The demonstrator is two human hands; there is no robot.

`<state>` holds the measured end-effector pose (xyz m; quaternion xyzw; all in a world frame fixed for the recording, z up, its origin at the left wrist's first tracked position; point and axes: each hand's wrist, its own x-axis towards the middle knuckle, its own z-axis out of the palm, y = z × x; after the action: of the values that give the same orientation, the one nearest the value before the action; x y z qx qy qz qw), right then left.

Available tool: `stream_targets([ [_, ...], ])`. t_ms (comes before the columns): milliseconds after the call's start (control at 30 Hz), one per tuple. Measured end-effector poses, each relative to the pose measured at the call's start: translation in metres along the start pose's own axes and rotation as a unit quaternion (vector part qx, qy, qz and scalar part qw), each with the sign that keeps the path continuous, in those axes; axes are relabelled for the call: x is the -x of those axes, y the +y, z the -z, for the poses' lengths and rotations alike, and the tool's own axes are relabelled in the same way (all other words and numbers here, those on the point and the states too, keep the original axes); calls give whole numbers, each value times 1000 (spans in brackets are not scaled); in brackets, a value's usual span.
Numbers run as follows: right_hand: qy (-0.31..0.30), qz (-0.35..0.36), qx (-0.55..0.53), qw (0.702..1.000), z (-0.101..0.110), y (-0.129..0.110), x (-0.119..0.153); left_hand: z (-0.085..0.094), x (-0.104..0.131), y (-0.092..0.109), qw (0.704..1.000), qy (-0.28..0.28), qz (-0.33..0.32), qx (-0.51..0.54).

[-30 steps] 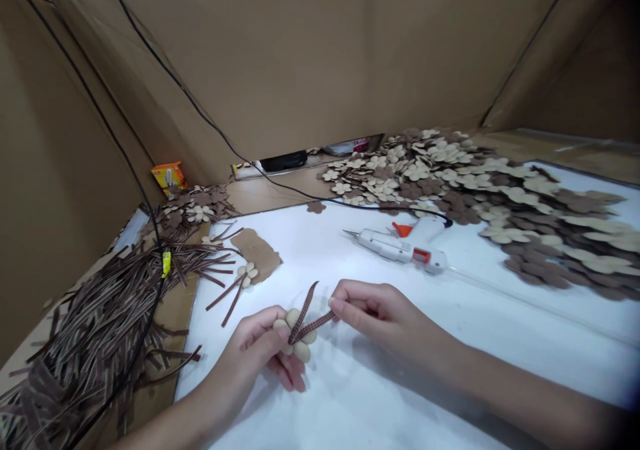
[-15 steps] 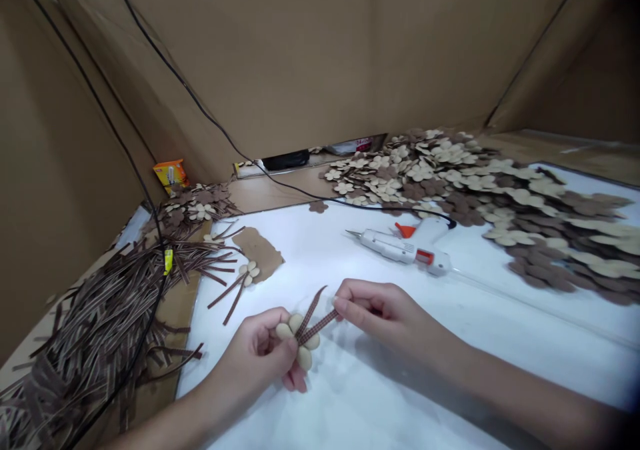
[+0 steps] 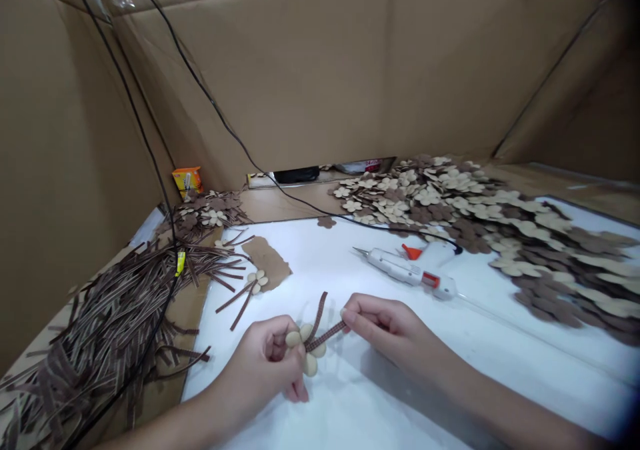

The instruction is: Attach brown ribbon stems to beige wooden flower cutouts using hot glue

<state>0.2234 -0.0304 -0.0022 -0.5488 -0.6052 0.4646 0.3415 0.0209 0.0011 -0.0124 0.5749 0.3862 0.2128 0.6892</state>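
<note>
Two hands at work, lower ctr of frame: L hand [image 3: 275, 360] pinches cream flower [image 3: 311, 365] w/ thumb on folded checked ribbon [image 3: 325, 337]; R hand [image 3: 383, 323] pinches one ribbon end. Glue gun [image 3: 400, 267] lies right of ctr, brown/cream flower pile [image 3: 450, 200] upper right.

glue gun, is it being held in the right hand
No, the glue gun lies on the white surface, while the right hand pinches one end of a checked ribbon.

The glue gun [image 3: 410, 270] blocks the way from the right hand [image 3: 373, 320] to the flower pile [image 3: 450, 203].
</note>
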Motion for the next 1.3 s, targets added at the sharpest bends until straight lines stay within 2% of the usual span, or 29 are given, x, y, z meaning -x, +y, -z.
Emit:
stream_targets([
  [200,39,2,-37,999,1,0,0,2,-3,-3,1000,-11,-14,26],
  [300,85,-18,-93,992,1,2,-2,7,-3,2,995,37,-76,-61],
  [367,113,-55,-163,979,3,4,-5,12,1,9,965,81,-175,-178],
  [467,111,-94,-245,959,5,4,-8,19,9,17,894,99,-314,-306],
  [500,96,-97,-249,959,5,3,-8,20,11,19,880,97,-338,-319],
  [567,50,-88,-227,969,3,1,-6,21,13,19,880,95,-354,-302],
  [700,-40,-43,-155,986,-9,-4,2,19,9,15,920,87,-323,-205],
  [833,-88,-39,-159,983,-25,-5,8,17,5,15,938,90,-282,-183],
  [967,-69,-68,-232,968,-36,-5,6,16,6,16,952,93,-237,-170],
  [1067,-21,-62,-220,973,-33,-9,5,16,7,16,978,103,-165,-80],
  [1167,12,-41,-167,985,-27,-14,6,16,6,15,992,51,-110,40],
  [1300,0,-31,-138,990,-26,-12,7,13,1,13,997,-28,-66,35],
])
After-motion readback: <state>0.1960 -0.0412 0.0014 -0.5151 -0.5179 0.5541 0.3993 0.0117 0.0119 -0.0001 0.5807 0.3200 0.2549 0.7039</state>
